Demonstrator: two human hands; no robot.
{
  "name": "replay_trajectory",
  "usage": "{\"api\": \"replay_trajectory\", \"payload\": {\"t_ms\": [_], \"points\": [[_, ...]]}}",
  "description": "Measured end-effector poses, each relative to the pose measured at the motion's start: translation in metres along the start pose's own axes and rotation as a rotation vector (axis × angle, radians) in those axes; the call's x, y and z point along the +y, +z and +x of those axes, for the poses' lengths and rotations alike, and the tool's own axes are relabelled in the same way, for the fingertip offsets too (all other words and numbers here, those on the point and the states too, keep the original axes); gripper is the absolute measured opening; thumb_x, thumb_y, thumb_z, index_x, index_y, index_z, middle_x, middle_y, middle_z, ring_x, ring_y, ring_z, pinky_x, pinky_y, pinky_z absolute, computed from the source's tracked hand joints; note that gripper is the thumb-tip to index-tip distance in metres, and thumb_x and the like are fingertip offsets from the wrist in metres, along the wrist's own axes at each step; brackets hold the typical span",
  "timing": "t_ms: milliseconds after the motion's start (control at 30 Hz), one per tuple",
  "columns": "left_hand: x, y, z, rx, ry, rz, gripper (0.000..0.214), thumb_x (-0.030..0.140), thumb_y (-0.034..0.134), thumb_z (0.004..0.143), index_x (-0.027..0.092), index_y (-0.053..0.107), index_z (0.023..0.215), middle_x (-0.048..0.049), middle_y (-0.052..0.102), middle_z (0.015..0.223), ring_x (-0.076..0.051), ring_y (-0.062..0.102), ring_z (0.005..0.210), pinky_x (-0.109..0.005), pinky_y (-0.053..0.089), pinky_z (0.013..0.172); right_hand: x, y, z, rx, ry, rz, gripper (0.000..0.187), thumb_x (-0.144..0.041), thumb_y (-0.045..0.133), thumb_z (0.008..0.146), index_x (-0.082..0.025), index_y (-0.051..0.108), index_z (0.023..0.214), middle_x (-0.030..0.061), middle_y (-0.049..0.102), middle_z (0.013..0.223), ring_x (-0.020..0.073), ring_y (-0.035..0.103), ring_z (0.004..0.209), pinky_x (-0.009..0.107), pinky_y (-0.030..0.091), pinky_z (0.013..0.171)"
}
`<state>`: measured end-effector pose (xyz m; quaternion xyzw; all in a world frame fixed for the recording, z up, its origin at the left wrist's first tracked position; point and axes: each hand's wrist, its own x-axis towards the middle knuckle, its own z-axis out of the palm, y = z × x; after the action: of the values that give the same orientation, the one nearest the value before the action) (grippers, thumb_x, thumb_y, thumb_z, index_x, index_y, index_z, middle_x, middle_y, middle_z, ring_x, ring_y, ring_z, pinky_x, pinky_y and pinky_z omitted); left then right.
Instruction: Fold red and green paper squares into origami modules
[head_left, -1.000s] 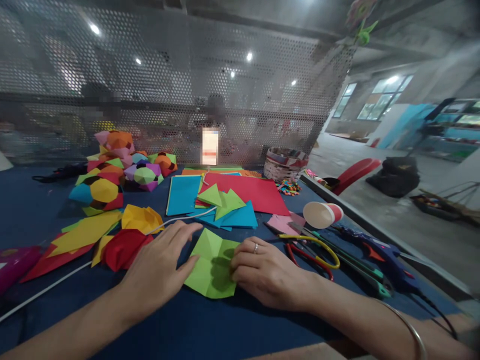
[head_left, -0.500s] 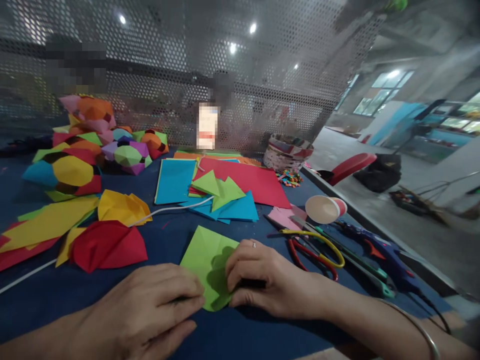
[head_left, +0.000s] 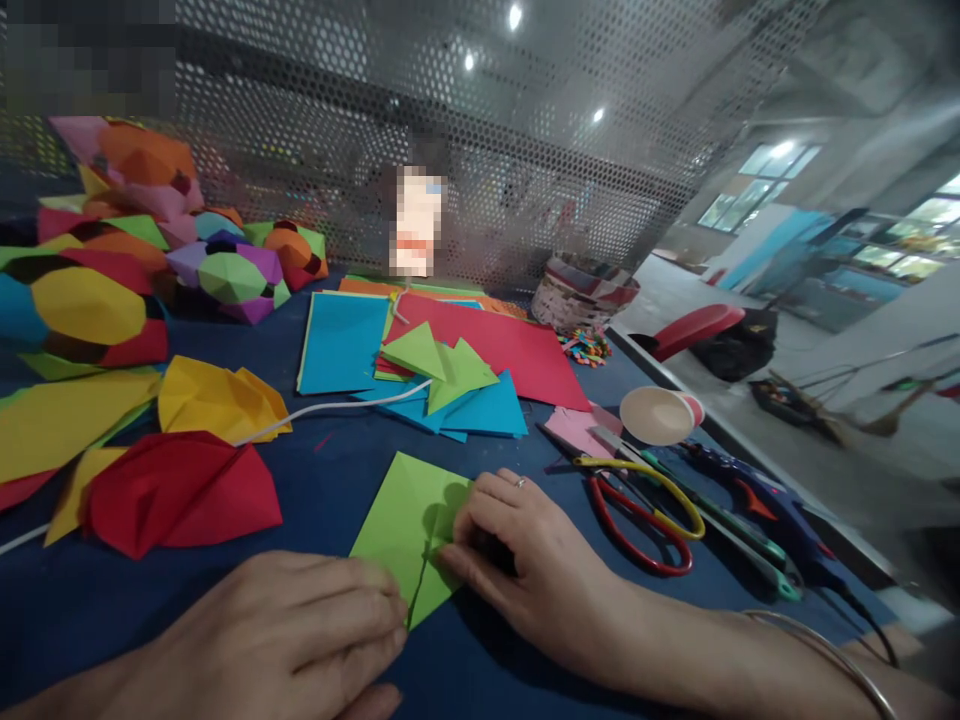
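Note:
A green sheet of folding paper (head_left: 409, 510) lies on the dark blue table cover, with a seam running up from its lower corner. My left hand (head_left: 315, 615) is at its lower left edge, fingers together and curled onto the paper; the thumb is partly hidden. On the right side, my right hand (head_left: 517, 550) is closed on the sheet's edge, thumb and fingers pinching a folded flap. A ring and a bracelet are on that arm. Just beyond lie folded green pieces (head_left: 461, 375) on blue paper (head_left: 487, 410).
Left are folded red paper (head_left: 187, 490), yellow paper (head_left: 217, 400) and colourful paper balls (head_left: 236, 285). A white cord (head_left: 330, 405) crosses the table. Scissors (head_left: 637, 530), a cutter (head_left: 720, 530), a glue gun (head_left: 772, 500) and a paper cup (head_left: 656, 415) lie right; a basket (head_left: 581, 290) stands behind.
The green paper's bent lower part now lies flatter, and its seam shows clearly. My right thumb has moved up and inward along the flap. The camera view has tilted slightly.

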<state>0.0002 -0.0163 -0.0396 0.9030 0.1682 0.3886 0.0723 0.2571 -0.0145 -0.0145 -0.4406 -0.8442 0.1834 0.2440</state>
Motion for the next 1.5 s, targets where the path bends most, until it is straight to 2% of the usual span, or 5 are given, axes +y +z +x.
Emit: {"api": "replay_trajectory", "payload": {"t_ms": [533, 833, 1200, 1367, 1500], "points": [[-0.007, 0.008, -0.003, -0.137, 0.011, 0.049, 0.045, 0.042, 0.03, 0.121, 0.023, 0.07, 0.124, -0.0033, 0.08, 0.107, -0.02, 0.074, 0.092, -0.034, 0.052, 0.066, 0.001, 0.001, -0.001, -0.007, -0.022, -0.042, 0.022, -0.017, 0.076, 0.099, -0.021, 0.059, 0.086, -0.0014, 0.064, 0.084, 0.0169, 0.056, 0.078, 0.034, 0.039, 0.076], [-0.006, 0.007, 0.005, -0.097, 0.031, 0.002, 0.036, 0.036, 0.036, 0.119, 0.021, 0.069, 0.124, -0.0039, 0.077, 0.101, -0.02, 0.072, 0.09, -0.031, 0.054, 0.081, -0.004, -0.005, 0.002, -0.082, 0.154, -0.02, 0.038, -0.037, 0.095, 0.089, -0.021, 0.061, 0.094, 0.001, 0.069, 0.096, 0.0219, 0.062, 0.088, 0.038, 0.04, 0.083], [-0.004, -0.016, 0.006, -0.231, 0.004, -0.004, 0.02, 0.026, 0.054, 0.111, 0.024, 0.07, 0.122, -0.0038, 0.081, 0.106, -0.02, 0.077, 0.095, -0.026, 0.062, 0.085, 0.003, -0.021, 0.002, -0.126, 0.133, 0.06, 0.025, -0.009, 0.086, 0.093, -0.02, 0.064, 0.096, 0.0007, 0.07, 0.098, 0.0193, 0.062, 0.091, 0.034, 0.042, 0.083], [-0.008, -0.031, -0.005, -0.196, -0.108, 0.097, 0.038, 0.009, 0.055, 0.1, 0.03, 0.071, 0.128, -0.0045, 0.077, 0.133, -0.022, 0.074, 0.127, -0.03, 0.058, 0.115, 0.005, -0.021, 0.0, -0.136, 0.072, 0.05, 0.022, -0.004, 0.08, 0.095, -0.02, 0.065, 0.096, 0.0015, 0.073, 0.099, 0.0202, 0.064, 0.094, 0.034, 0.043, 0.086], [-0.019, -0.042, 0.01, -0.319, -0.113, 0.138, 0.058, 0.001, 0.043, 0.092, 0.029, 0.065, 0.138, -0.0063, 0.068, 0.15, -0.019, 0.069, 0.137, -0.028, 0.059, 0.113, 0.008, -0.018, -0.001, -0.105, 0.046, 0.031, 0.02, -0.007, 0.081, 0.095, -0.02, 0.066, 0.094, 0.001, 0.072, 0.097, 0.0197, 0.065, 0.091, 0.034, 0.042, 0.084]]}}
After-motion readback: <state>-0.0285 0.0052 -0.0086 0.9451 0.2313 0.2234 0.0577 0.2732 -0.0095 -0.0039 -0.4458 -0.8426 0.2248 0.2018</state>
